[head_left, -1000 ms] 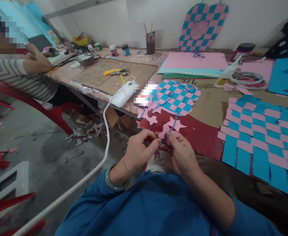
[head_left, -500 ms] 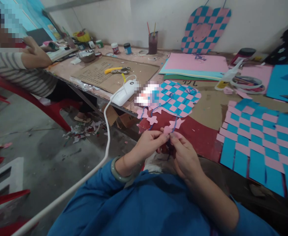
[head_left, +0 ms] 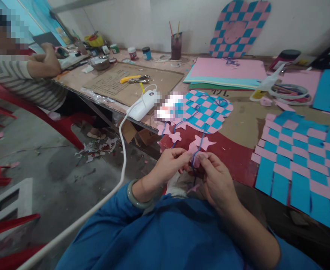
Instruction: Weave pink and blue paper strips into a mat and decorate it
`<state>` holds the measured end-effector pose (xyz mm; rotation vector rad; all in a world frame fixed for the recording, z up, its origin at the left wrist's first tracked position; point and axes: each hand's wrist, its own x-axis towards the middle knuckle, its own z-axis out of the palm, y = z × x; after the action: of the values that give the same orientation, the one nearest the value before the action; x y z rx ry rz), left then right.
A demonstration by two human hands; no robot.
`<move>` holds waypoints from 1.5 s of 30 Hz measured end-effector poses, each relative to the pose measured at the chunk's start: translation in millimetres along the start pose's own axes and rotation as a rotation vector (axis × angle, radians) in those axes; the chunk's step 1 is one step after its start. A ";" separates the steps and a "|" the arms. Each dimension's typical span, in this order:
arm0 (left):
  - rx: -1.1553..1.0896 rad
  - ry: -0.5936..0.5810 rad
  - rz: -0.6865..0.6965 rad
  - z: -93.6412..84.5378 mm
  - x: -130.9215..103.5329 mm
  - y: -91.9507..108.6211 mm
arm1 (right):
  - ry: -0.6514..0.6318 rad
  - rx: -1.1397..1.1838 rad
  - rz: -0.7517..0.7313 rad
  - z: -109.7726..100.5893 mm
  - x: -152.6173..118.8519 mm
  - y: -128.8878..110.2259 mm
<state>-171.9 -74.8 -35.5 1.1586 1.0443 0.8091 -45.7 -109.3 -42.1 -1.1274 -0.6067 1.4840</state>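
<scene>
My left hand and my right hand meet at the table's front edge, both pinching a pink paper cut-out whose shape is partly covered by fingers. A blue yarn strand crosses the cut-out and hangs below it. Just above my fingers, a pink paper star lies along the same strand. Another small pink piece dangles dimly at the lower end. To the left, a pink flower cut-out rests by more yarn. Behind them lies a woven pink-and-blue paper panel with yarn on top.
A larger woven paper sheet covers the right side. Farther back are a glue bottle, stacked coloured paper, a yellow-handled hole punch and a white power bank with a thick cable. Another person sits at left.
My right hand has shifted slightly right and its fingers have opened up around the cut-out, so more of the cut-out and the hanging yarn shows. The view has turned slightly.
</scene>
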 end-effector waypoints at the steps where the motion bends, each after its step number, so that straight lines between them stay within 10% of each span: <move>1: -0.005 -0.005 -0.006 0.6 0.8 0.8 | 0.003 -0.010 0.002 0.2 0.5 -0.1; 38: 0.051 0.041 0.016 0.7 2.7 1.9 | 0.038 -0.085 0.009 3.7 1.3 -2.0; 45: 0.074 0.071 -0.035 -0.9 2.9 0.8 | -0.091 -0.572 -0.142 -22.6 -19.4 -22.4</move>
<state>-171.8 -71.7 -35.4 1.1782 1.1588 0.7939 -16.9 -126.9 -26.2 -1.4153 -1.2011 1.2746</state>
